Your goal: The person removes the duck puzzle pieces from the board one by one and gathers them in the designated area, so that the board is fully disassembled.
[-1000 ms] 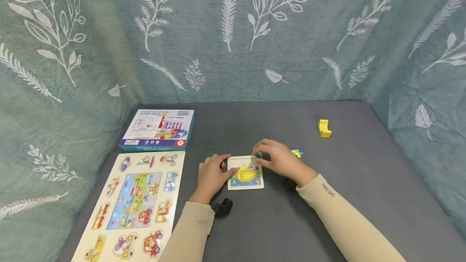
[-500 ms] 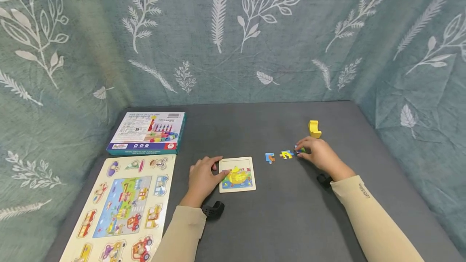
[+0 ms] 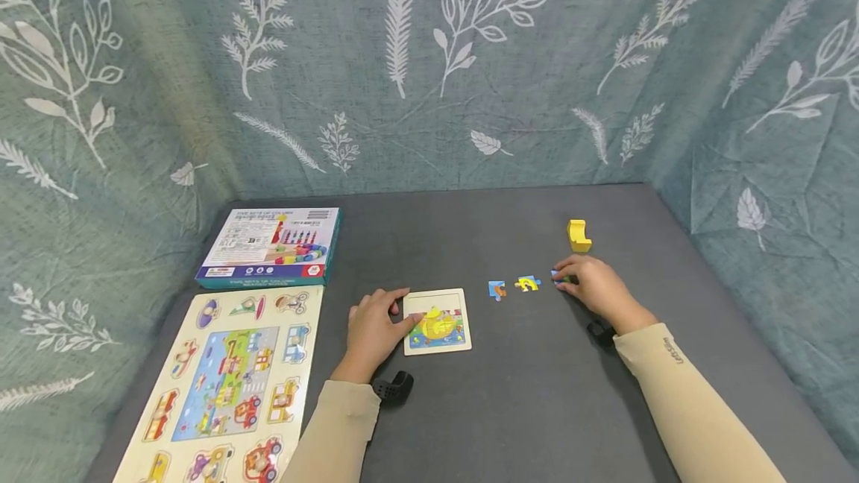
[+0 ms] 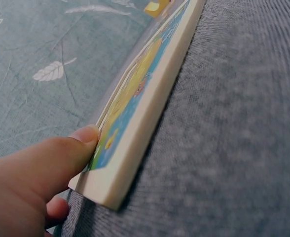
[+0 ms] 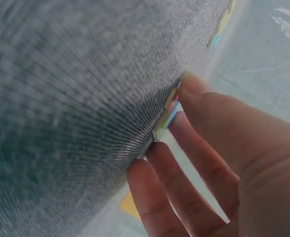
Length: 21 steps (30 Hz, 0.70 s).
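Note:
In the head view my left hand (image 3: 376, 326) holds a small wooden jigsaw puzzle tray (image 3: 467, 328) by its left side. The tray carries a yellow duck picture, and bare pale wood shows along its upper strip. Up close in the left wrist view, the left thumb (image 4: 81, 143) presses on the tray's face. Further right, my right hand (image 3: 593, 288) pinches a small blue and green puzzle piece (image 5: 163, 122) right at the tabletop; the fingers partly cover it. Two loose pieces lie between the hands: a blue and orange one (image 3: 496, 289) and a yellow and blue one (image 3: 528, 283).
A yellow curved block (image 3: 579, 235) stands just beyond my right hand. On the left lie a large wooden vehicle puzzle board (image 3: 224, 382) and, behind it, a flat toy box (image 3: 268, 248). A leaf-patterned cloth (image 3: 416, 133) hangs around the grey table (image 3: 510, 408).
My right hand has moved from the tray's upper right corner out to the right, bringing its puzzle piece beside the two loose ones. My left hand stays on the tray.

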{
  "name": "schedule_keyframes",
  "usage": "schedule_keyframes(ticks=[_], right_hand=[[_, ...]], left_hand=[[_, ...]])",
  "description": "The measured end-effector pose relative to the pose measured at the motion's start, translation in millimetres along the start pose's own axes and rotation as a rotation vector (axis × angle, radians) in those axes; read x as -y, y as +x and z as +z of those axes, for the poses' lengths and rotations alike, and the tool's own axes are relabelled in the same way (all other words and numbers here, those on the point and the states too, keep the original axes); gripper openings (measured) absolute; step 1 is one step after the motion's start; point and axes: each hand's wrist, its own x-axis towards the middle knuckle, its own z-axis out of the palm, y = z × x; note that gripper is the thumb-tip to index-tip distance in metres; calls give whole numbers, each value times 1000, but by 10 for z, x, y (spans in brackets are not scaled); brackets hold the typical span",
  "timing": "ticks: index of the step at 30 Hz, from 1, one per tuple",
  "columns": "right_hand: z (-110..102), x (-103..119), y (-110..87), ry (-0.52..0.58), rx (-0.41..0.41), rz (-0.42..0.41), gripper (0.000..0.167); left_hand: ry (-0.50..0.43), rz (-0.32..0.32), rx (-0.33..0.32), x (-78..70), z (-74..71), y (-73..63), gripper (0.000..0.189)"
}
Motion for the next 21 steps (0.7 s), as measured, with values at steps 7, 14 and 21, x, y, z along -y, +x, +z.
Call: schedule_keyframes(ticks=[7, 14, 21], right_hand=[[10, 12, 4, -32, 9, -3, 13], [-74, 361, -9, 12, -148, -61, 25], [-23, 1278, 205, 262, -102, -200, 22]], left_hand=[[-2, -11, 3, -8, 0, -7, 58], [27, -11, 69, 14, -30, -5, 70], [53, 33, 158, 49, -100, 24, 80]])
